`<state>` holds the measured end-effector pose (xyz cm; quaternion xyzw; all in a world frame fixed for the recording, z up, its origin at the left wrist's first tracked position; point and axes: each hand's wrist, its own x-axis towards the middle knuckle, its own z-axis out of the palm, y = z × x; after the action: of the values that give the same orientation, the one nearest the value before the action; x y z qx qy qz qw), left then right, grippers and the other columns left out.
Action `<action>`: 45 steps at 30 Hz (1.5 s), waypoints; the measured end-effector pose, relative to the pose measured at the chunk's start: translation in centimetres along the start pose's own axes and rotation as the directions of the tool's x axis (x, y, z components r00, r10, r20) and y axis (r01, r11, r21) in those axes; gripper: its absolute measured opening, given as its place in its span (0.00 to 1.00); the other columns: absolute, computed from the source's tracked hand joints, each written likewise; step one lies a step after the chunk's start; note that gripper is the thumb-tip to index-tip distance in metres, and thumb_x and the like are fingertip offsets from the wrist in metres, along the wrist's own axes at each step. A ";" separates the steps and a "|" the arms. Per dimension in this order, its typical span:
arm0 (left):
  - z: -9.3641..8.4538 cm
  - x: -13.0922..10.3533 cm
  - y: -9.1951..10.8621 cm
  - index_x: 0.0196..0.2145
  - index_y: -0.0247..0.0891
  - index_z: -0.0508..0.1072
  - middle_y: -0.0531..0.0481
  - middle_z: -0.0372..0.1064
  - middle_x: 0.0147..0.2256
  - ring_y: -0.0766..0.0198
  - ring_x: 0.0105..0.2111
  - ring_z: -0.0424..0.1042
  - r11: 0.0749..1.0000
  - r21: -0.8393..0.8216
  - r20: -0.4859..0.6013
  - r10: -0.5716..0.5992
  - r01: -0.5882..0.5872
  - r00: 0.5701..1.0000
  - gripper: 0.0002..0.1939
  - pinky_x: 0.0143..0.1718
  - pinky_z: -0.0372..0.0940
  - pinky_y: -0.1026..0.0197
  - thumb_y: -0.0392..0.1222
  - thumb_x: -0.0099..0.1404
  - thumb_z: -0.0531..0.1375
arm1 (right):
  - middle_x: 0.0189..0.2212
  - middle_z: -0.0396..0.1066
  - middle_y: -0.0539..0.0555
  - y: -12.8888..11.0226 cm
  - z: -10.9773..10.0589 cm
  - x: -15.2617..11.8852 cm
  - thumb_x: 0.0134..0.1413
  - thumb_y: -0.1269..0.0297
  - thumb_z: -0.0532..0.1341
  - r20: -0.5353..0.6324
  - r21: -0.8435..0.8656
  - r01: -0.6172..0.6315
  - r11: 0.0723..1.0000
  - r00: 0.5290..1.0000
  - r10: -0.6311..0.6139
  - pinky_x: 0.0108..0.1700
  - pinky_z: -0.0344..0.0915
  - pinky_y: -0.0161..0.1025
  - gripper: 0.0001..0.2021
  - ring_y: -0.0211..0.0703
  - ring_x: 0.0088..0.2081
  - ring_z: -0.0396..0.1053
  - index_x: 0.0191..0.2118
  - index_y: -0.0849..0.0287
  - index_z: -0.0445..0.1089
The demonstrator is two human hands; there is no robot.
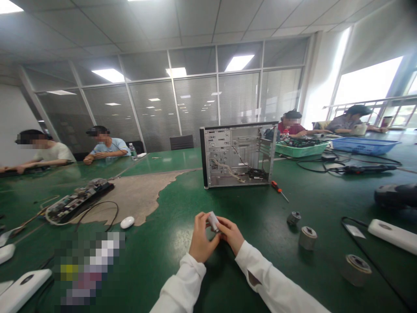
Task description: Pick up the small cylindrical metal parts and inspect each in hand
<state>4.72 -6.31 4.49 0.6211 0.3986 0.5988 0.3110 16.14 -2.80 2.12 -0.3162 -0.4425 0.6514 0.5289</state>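
Between my two hands is a small silver-grey metal block (213, 221), tilted, too small to name more closely. My left hand (201, 239) grips it from the left, thumb low and fingers curled over its top. From the right, the thumb and fingers of my right hand (230, 234) close on its side. Both hands are just above the green table, in front of an opened computer case (237, 158) with bare metal bays and loose wires inside. An orange-handled screwdriver (278, 189) lies by the case's lower right corner.
Several metal cylinders, one of them a motor-like can (308, 238), stand at the right. A white power strip (394, 234) and black cable lie beyond them. Green basket (302, 150) and blue basket (365, 145) sit further back. A white mouse (127, 222) and circuit board (81, 202) are left. Several people sit around.
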 end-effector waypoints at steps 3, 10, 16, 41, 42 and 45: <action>0.0 0.0 -0.1 0.45 0.37 0.64 0.42 0.50 0.48 0.52 0.49 0.54 0.999 0.047 0.008 -0.010 0.010 1.000 0.26 0.51 0.51 0.52 0.31 0.45 0.60 | 0.32 0.71 0.53 0.0 0.1 -0.1 0.33 0.59 0.64 0.032 0.044 -0.010 0.999 0.999 0.009 0.33 0.64 0.40 0.21 0.43 0.31 0.68 0.39 0.59 0.68; -0.2 0.2 -0.4 0.46 0.38 0.62 0.41 0.50 0.49 0.52 0.50 0.53 0.987 0.153 0.102 0.028 -0.044 0.994 0.25 0.51 0.50 0.52 0.31 0.48 0.57 | 0.27 0.72 0.55 -0.7 0.8 -0.5 0.30 0.62 0.66 0.050 0.271 -0.085 0.959 0.996 0.074 0.34 0.64 0.44 0.18 0.45 0.29 0.69 0.33 0.62 0.69; -0.2 0.2 -0.2 0.45 0.38 0.63 0.41 0.51 0.49 0.53 0.51 0.51 0.973 0.198 0.142 0.093 -0.120 0.985 0.25 0.53 0.47 0.51 0.27 0.47 0.55 | 0.22 0.71 0.53 -1.0 0.6 -0.5 0.35 0.63 0.63 -0.014 0.356 -0.141 0.924 0.988 0.156 0.31 0.65 0.41 0.10 0.43 0.26 0.70 0.28 0.62 0.68; 0.0 -0.2 -0.1 0.44 0.40 0.65 0.42 0.59 0.42 0.56 0.44 0.60 0.895 0.369 0.234 0.174 -0.253 0.957 0.17 0.46 0.56 0.56 0.33 0.55 0.52 | 0.36 0.71 0.56 -0.2 -1.5 1.2 0.32 0.67 0.64 -0.143 0.087 0.186 0.979 0.975 -0.173 0.45 0.60 0.44 0.16 0.46 0.42 0.66 0.35 0.59 0.67; 0.0 -0.2 -0.4 0.43 0.39 0.65 0.42 0.58 0.42 0.56 0.43 0.61 0.875 0.411 0.221 0.178 -0.257 0.959 0.17 0.45 0.58 0.56 0.33 0.55 0.52 | 0.37 0.71 0.56 -0.2 -1.6 1.2 0.34 0.67 0.63 -0.126 0.028 0.220 0.975 0.968 -0.215 0.46 0.59 0.45 0.16 0.46 0.43 0.65 0.36 0.59 0.67; -0.1 -0.2 -1.0 0.42 0.38 0.63 0.43 0.58 0.41 0.56 0.42 0.61 0.795 0.551 0.175 0.188 -0.254 0.966 0.16 0.42 0.60 0.56 0.33 0.53 0.53 | 0.41 0.68 0.57 -0.6 -1.6 0.9 0.37 0.67 0.61 -0.062 -0.140 0.313 0.939 0.944 -0.324 0.49 0.57 0.47 0.17 0.46 0.45 0.63 0.39 0.58 0.65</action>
<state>4.54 -6.00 3.52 0.7601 0.4658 0.4490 0.0610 17.54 -1.55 2.03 -0.3007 -0.5060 0.5135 0.6243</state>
